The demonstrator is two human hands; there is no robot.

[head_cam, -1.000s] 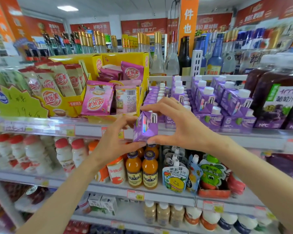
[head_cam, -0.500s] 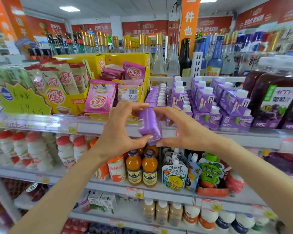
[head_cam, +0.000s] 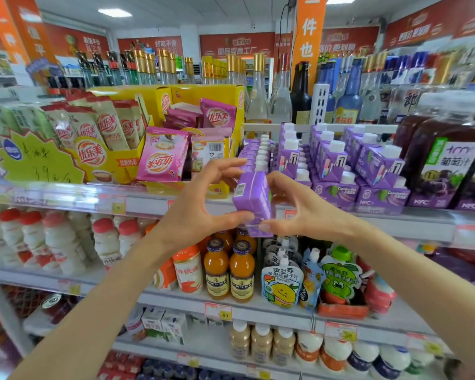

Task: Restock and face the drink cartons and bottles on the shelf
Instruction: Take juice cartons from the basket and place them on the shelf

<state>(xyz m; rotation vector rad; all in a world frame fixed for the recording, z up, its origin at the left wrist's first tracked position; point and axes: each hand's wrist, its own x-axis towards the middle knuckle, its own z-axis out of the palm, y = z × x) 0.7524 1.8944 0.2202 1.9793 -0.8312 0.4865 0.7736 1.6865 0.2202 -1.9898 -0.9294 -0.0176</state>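
Note:
A small purple drink carton (head_cam: 252, 202) with a white cap is held in front of the upper shelf's edge (head_cam: 148, 204), its barcode side turned to me. My left hand (head_cam: 196, 212) pinches it from the left, thumb at its bottom corner and fingers curled over its top. My right hand (head_cam: 299, 212) pinches it from the right in the same way. Behind it stand rows of the same purple cartons (head_cam: 327, 165) on the shelf, several tilted or stacked.
Yellow display boxes of pink and beige sachets (head_cam: 162, 154) sit left of the cartons. Dark grape juice bottles (head_cam: 444, 160) stand at the right. Below are orange juice bottles (head_cam: 229, 270), white bottles (head_cam: 58, 242) and pouches (head_cam: 281, 281). Glass bottles line the top.
The carton has been turned in both hands from its front face to its barcode side and has come slightly up and right. Both hands keep their grip.

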